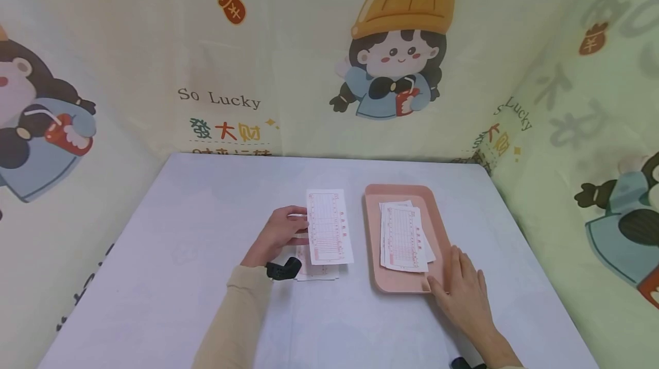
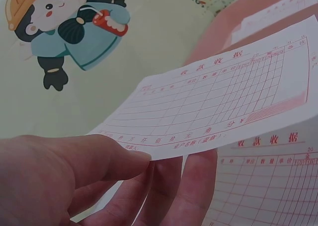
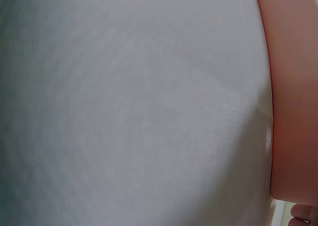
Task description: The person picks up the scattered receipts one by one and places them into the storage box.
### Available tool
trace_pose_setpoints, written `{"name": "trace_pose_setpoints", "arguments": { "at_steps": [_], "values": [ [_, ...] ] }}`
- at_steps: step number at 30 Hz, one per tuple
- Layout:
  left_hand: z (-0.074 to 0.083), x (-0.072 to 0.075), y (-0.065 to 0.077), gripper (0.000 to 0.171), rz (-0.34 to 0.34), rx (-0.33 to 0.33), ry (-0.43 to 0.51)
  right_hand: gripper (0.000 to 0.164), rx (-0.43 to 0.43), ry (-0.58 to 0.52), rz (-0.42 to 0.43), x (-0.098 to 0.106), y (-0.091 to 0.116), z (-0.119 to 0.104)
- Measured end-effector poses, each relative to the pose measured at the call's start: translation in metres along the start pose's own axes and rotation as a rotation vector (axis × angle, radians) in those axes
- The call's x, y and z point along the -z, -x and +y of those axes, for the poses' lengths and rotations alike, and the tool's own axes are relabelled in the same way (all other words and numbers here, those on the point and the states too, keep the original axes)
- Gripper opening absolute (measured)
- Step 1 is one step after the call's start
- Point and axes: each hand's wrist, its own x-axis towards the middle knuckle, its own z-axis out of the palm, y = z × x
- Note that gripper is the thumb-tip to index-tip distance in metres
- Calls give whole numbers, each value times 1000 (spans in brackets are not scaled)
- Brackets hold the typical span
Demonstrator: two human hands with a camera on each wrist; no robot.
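Between thumb and fingers, my left hand (image 1: 282,230) pinches one edge of a white receipt slip (image 1: 328,226) printed in red. The left wrist view shows the thumb on top of this slip (image 2: 208,97) and fingers beneath. Below it, more receipt slips (image 1: 316,272) lie on the table, partly covered. My right hand (image 1: 465,294) rests at the near right corner of a pink tray (image 1: 374,274), its fingers fairly straight along the side. Inside the tray is a loose, uneven pile of similar slips (image 1: 403,237). The right wrist view catches only fingertips (image 3: 301,215) beside the tray wall (image 3: 295,97).
A white cloth covers the table (image 1: 170,277). Printed curtains with cartoon figures (image 1: 401,71) hang behind it and along both sides. A black wrist strap (image 1: 284,269) sits on the left wrist, close to the slips on the table.
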Motion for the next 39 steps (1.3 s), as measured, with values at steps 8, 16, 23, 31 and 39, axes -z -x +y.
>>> {"name": "trace_pose_setpoints", "arguments": {
  "at_steps": [8, 16, 23, 31, 39],
  "values": [
    [9, -14, 1, 38, -33, -16, 11, 95, 7, -9, 5, 0, 1, 0],
    [16, -31, 0, 36, -86, -42, 15, 94, 16, 1, 16, 1, 1, -2],
    [20, -47, -4, 35, -114, -50, 5, 94, 7, 5, 9, 1, 0, -3],
    [24, -64, -7, 34, -142, -37, 12, 94, 6, 3, 11, 1, 0, -2],
    [28, -79, -10, 33, -188, -50, 43, 94, 5, 6, 11, 1, 1, -2]
  ]
}}
